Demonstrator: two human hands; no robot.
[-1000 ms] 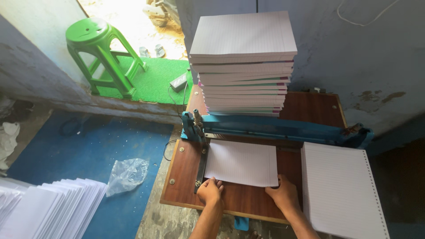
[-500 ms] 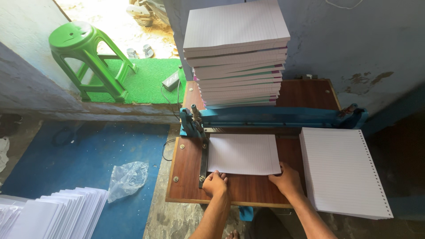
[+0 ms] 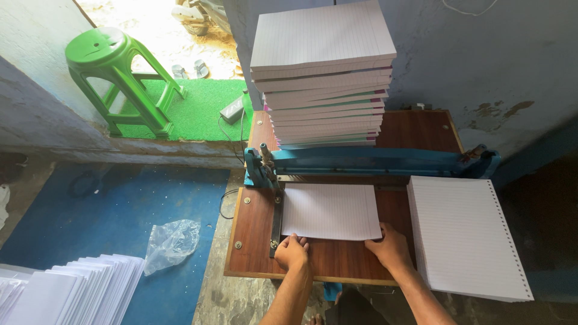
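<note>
Little has moved since half a second ago: both hands stay at the near edge of the paper sheaf; only the head view shifts a bit. Left hand sits at the near-left corner, fingers curled together and pressing on the sheaf's edge, next to the metal side guide. I read that as squaring the stack against the guide. Right hand is at the near-right corner, fingers together on the edge, pushing the same way. The sheaf lies flat on the wooden table, far edge tucked under the blue punching bar, so alignment matters there. Punched sheets lie to the right, overhanging the table, holes along their right edge. Tall ruled-paper stack sits behind the bar, within reach. Green stool and fanned sheets are well apart.
</note>
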